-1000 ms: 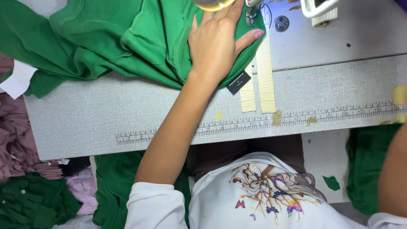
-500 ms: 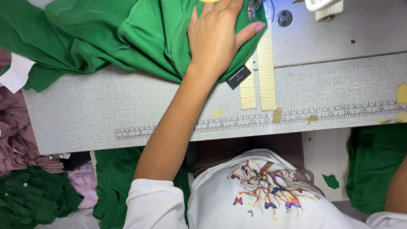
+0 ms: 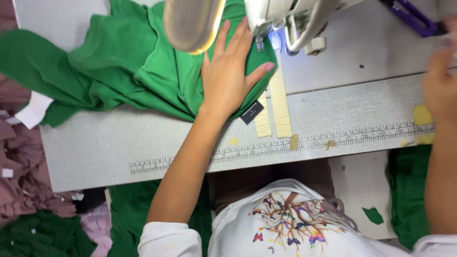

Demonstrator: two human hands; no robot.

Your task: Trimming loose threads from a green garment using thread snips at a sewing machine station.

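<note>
Spreading across the grey sewing table [image 3: 143, 143], the green garment [image 3: 124, 71] lies under the sewing machine [image 3: 285, 19]. Left hand [image 3: 228, 78] presses flat on it, fingers spread. Right hand [image 3: 440, 81] is blurred; grip unclear. Small black label [image 3: 251, 112] pokes out.

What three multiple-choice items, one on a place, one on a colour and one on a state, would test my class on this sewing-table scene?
1. Where does the left hand rest?
A. On the ruler strip
B. On the green garment
C. On the pink cloth pile

2. What colour is the small label at the garment's edge?
A. Black
B. Yellow
C. Red

3. How is the left hand held?
A. Clenched in a fist
B. Pinching a needle
C. Flat, fingers spread

Key: 1 B, the palm lies on the green fabric beside the sewing machine. 2 A, the tag is dark against the grey table. 3 C, all fingers are extended on the cloth.
</note>
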